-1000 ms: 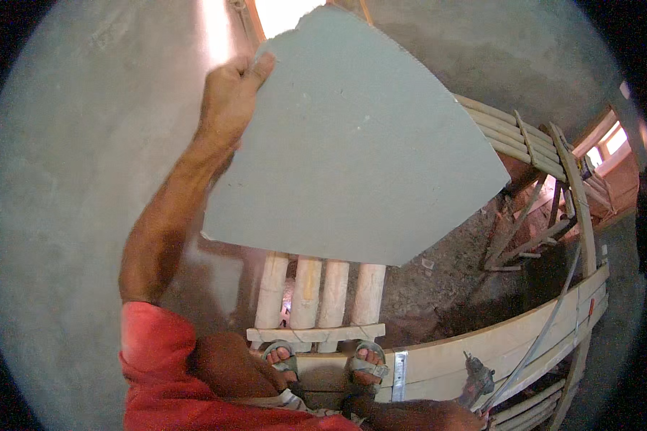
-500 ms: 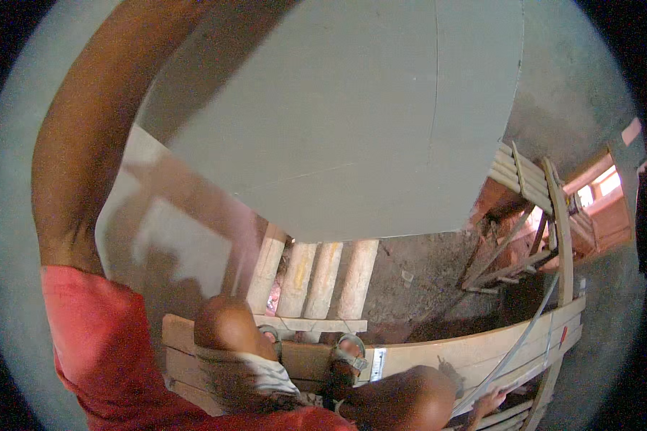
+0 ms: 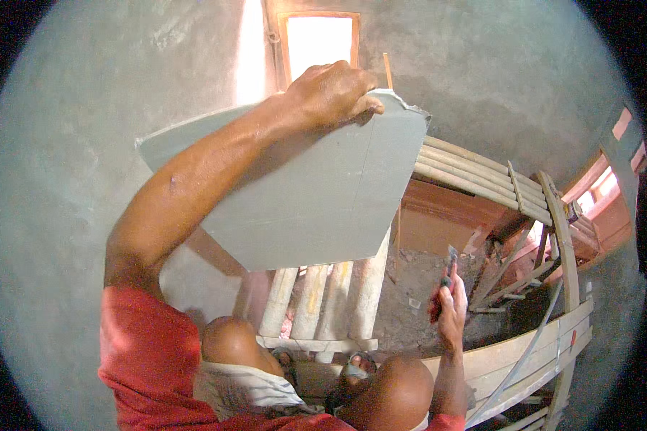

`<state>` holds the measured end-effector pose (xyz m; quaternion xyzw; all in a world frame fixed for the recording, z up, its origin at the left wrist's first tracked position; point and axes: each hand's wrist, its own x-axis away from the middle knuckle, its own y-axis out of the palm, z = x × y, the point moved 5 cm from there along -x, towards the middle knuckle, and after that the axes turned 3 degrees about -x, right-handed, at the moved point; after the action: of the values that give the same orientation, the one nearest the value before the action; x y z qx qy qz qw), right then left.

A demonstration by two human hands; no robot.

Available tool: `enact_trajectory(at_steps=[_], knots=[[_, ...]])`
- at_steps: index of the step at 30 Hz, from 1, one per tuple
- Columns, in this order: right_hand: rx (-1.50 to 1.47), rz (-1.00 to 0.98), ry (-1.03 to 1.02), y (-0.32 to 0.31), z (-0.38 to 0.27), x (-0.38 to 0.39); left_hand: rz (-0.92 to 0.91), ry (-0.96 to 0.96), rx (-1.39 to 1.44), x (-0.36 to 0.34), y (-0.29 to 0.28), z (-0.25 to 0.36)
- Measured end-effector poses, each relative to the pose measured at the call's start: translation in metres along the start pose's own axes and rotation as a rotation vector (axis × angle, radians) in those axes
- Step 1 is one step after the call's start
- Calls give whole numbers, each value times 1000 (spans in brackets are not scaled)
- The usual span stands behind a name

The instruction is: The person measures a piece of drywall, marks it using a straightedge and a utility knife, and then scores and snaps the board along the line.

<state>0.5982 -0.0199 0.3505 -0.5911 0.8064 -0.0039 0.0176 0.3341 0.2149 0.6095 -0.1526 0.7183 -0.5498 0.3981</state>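
My left hand [image 3: 334,93] grips the upper right edge of a grey board [image 3: 316,194], its thumb on the near face and my forearm across the board's left part. The board is held tilted above the pole slats; faint straight lines cross its face and its top right corner is ragged. My right hand [image 3: 449,309], at lower right, is closed around a red-and-black utility knife [image 3: 450,266] pointed upward, apart from the board. My bare knees [image 3: 388,395] are bent above sandalled feet at the bottom.
I am on wooden scaffold planks [image 3: 517,359], with round pole slats [image 3: 309,302] ahead. More poles [image 3: 474,172] and a wooden trestle stand at right. A metal straightedge [image 3: 524,359] leans there. Rough dirt floor [image 3: 410,287] lies below. Grey plastered walls [image 3: 72,179] have bright window openings [image 3: 320,47].
The board has been turned, and my left hand now holds it at the upper right instead of the left edge. My right hand has risen from the lower right with the knife.
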Motion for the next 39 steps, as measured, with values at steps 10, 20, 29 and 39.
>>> enact_trajectory(at_steps=[10, 20, 29, 39], knots=[[-89, -25, -203, 90, -58, -52, -102, 7, 139, -20, 26, 7], [-145, 73, -292, 121, -97, -96, -138, -46, 179, -29, 30, 14], [143, 171, -539, 142, -125, -115, -65, -93, 12, -28, 35, 26], [206, 266, -683, 157, -122, -123, -38, -110, -2, -28, 35, 27]])
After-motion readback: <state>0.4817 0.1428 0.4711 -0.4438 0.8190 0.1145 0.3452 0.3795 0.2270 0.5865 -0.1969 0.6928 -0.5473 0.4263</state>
